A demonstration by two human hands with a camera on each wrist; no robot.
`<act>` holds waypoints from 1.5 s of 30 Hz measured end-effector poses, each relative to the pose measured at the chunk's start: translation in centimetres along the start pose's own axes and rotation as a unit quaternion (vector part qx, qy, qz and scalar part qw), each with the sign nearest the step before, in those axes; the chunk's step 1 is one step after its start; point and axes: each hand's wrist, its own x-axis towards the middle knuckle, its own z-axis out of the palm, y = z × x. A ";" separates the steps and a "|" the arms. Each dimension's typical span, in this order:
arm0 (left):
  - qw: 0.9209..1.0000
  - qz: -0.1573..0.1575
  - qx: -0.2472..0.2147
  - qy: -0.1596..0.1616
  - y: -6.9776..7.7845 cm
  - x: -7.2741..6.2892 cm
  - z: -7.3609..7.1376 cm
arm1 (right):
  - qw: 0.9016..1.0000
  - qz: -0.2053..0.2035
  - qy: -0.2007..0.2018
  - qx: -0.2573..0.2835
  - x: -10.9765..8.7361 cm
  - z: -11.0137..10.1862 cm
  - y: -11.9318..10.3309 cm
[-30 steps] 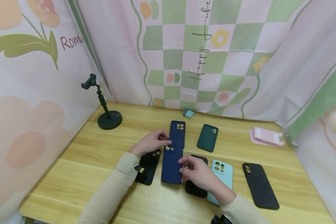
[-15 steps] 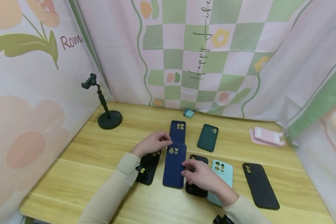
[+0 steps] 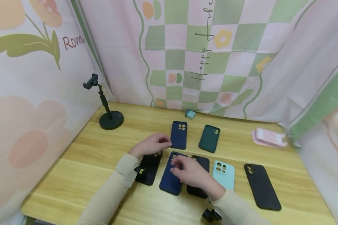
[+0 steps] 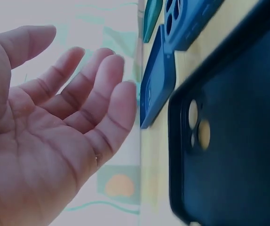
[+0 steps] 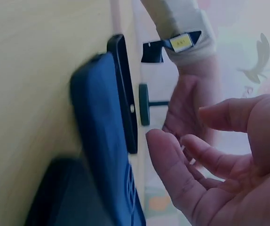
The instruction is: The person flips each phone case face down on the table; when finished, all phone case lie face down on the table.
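The right grip [image 3: 192,173] hovers over a dark blue phone case [image 3: 169,182], its thumb and fingers bent and apart, grasping nothing. That case lies on the wooden counter [image 3: 87,168] directly below and a little left of the right grip, its camera cutouts partly hidden by the fingers. The left grip [image 3: 152,144] is likewise relaxed, fingers loosely curled and thumb spread from them, holding nothing. Below the left grip lies a black phone case [image 3: 148,170], partly covered by the hand.

Just beyond the left grip's fingertips, to their right, is a second blue case [image 3: 179,134] with its cutouts at the far end. Farther right of it, past the right grip, sits a dark green case [image 3: 209,138].

Partly under the right grip and to its right is another black case [image 3: 197,190]; beside that, behind the right wrist, shows a light turquoise case [image 3: 225,176]. A large black case [image 3: 262,187] lies well to the right of the right grip. Far from both grips are a small blue block [image 3: 190,114], a pink object [image 3: 268,137] and, left of the left grip, a black stand [image 3: 111,120].
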 end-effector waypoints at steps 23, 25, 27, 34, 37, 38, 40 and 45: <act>0.980 -0.126 0.149 0.031 -3.8 -2.6 -1.6 | 0.975 -0.022 -0.071 -0.208 6.4 3.9 -1.6; 0.981 -0.130 0.142 0.033 -4.1 -2.7 -1.5 | 0.974 -0.020 -0.073 -0.215 6.6 4.2 -1.7; 0.981 -0.130 0.138 0.032 -4.1 -2.8 -1.5 | 0.972 -0.015 -0.071 -0.222 6.7 4.4 -1.9; 0.982 -0.123 0.138 0.024 -4.0 -2.8 -1.7 | 0.978 0.010 -0.055 -0.202 6.8 4.4 -2.0; 0.985 -0.110 0.133 0.020 -4.0 -3.0 -1.9 | 0.981 0.011 -0.044 -0.188 6.6 4.2 -1.8; 0.986 -0.101 0.129 0.020 -4.0 -3.0 -2.0 | 0.982 0.011 -0.039 -0.184 6.5 4.1 -1.8; 0.990 -0.078 0.117 0.025 -4.0 -3.2 -2.3 | 0.983 0.012 -0.029 -0.179 6.4 3.9 -1.7; 0.995 -0.044 0.073 0.046 -3.7 -3.8 -3.3 | 0.985 0.010 -0.010 -0.170 6.4 3.1 -1.8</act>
